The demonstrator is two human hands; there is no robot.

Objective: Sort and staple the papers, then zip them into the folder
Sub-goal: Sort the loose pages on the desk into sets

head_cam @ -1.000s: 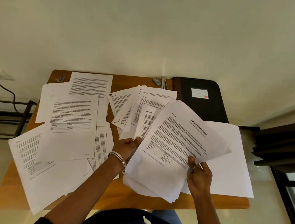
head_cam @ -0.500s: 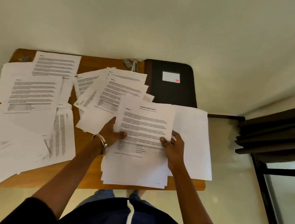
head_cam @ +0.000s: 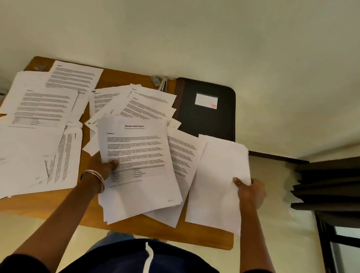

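Observation:
My left hand (head_cam: 103, 168) grips the left edge of a stack of printed sheets (head_cam: 136, 165) whose top page is titled as a health report, thumb on top. My right hand (head_cam: 250, 191) pinches the right edge of a blank white stack (head_cam: 216, 183) lying at the table's right side. A printed page (head_cam: 180, 155) lies between the two stacks. A black zip folder (head_cam: 204, 114) with a white label lies shut at the back right. A stapler (head_cam: 163, 83) stands at the back edge, left of the folder. More printed pages (head_cam: 42, 109) cover the left half.
The wooden table (head_cam: 170, 233) stands against a pale wall. A small grey object (head_cam: 155, 80) sits beside the stapler and a small clip-like item (head_cam: 38, 67) at the back left corner. Dark furniture (head_cam: 333, 184) stands to the right, off the table.
My right hand let go of the report stack and moved right onto the blank stack's edge. My left hand still holds the report stack. The camera view shifted.

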